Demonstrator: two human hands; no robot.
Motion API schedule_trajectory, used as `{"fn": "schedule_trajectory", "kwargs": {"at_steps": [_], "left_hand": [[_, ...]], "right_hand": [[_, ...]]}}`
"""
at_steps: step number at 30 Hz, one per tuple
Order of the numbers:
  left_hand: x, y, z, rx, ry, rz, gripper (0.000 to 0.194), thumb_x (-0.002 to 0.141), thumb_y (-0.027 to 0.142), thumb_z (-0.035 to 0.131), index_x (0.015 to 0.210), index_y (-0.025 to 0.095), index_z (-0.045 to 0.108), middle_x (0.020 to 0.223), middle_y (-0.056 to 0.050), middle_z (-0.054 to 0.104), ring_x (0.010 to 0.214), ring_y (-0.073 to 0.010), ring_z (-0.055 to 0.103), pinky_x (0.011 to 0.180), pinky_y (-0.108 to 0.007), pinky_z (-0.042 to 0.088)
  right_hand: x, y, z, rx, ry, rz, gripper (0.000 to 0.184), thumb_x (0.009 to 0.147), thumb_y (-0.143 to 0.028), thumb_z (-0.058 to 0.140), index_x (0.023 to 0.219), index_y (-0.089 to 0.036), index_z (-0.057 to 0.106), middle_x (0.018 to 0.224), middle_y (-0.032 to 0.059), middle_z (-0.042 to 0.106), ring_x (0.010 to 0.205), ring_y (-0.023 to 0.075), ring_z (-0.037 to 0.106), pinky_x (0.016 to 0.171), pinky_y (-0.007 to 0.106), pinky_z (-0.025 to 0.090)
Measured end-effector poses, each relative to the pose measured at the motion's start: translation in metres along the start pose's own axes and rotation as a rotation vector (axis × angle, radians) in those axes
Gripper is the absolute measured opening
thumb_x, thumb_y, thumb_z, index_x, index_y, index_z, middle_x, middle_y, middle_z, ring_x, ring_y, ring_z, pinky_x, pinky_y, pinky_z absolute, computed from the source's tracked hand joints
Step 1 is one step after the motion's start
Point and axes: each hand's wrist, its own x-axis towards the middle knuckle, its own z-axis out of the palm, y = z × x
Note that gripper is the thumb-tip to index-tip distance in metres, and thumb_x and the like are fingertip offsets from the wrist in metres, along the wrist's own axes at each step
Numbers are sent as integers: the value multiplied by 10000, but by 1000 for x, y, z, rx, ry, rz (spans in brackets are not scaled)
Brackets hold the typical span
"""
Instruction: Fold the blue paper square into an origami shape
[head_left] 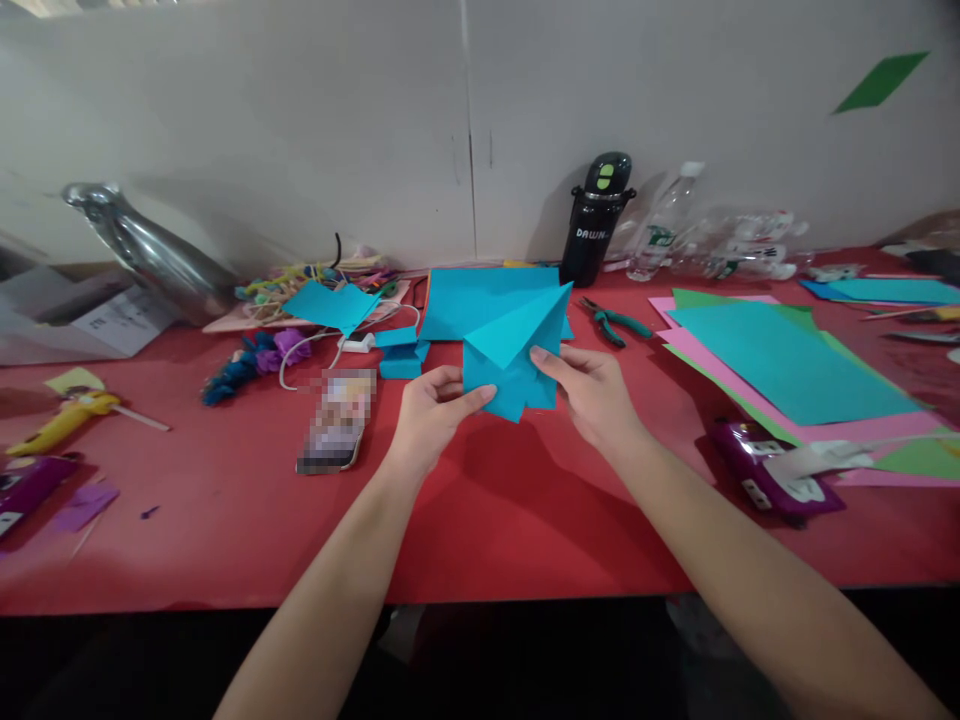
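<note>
A folded piece of blue paper [510, 350] is held up above the red table, with a pointed flap rising to its upper right. My left hand [439, 410] pinches its lower left edge between thumb and fingers. On the opposite side, my right hand [589, 385] grips the right edge, thumb in front and fingers behind. Behind it lies a flat blue sheet [491, 295], partly hidden by the folded piece. Smaller folded blue paper [401, 355] rests just left of it, near a phone [337, 420] with a blurred screen.
Stacked coloured sheets [787, 360] and a purple packet [776, 475] lie on the right. Pliers [615, 322], a black bottle [595, 225] and clear plastic bottles [667, 225] stand or lie further back. A metal jug [154, 255] and yellow glue gun [67, 415] are left.
</note>
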Motion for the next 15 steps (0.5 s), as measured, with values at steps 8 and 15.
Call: {"fn": "schedule_trajectory", "kwargs": {"at_steps": [8, 15], "left_hand": [[-2, 3, -6, 198, -15, 64, 313, 689, 416, 861, 809, 183, 689, 681, -12, 720, 633, -175, 694, 633, -288, 554], [-1, 1, -9, 177, -116, 70, 327, 700, 423, 851, 871, 173, 730, 794, -59, 760, 707, -206, 718, 699, -329, 585]], "right_hand": [[4, -1, -6, -25, 38, -31, 444, 701, -600, 793, 568, -226, 592, 615, 1, 560, 636, 163, 523, 573, 324, 393], [5, -2, -8, 1, 17, -16, 420, 686, -570, 820, 574, -227, 605, 615, -5, 552, 627, 163, 517, 570, 334, 386]]}}
